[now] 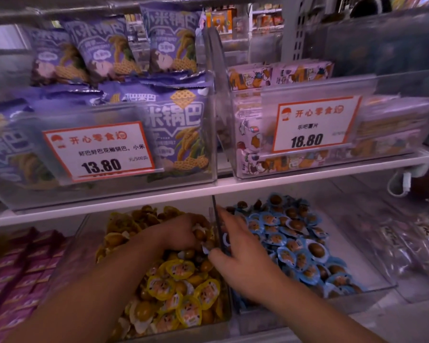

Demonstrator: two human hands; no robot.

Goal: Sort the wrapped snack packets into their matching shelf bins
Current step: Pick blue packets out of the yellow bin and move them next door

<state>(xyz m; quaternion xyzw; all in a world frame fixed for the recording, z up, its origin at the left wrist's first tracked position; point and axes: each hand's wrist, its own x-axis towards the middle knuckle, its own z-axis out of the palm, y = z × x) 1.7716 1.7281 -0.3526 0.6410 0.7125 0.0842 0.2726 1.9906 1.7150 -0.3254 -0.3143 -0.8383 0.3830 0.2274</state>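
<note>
Head cam only. My left hand (183, 233) was curled into the yellow-wrapped packets (181, 288) at the yellow bin's (89, 233) far right corner, gripping some, though I couldn't tell how many. My right hand (235, 246) sat over the clear divider wall (217, 226), thumb and fingers pinching a blue-wrapped packet (209, 250) right on that edge. I reckoned the risk was that one dropping back on the yellow side, since it was over the wall, not yet in the blue bin (372, 276). The shelf edge (307, 179) above hung close, with price tags (99, 151), purple bags (176, 125) and pink boxes (20, 268) nearby.
</note>
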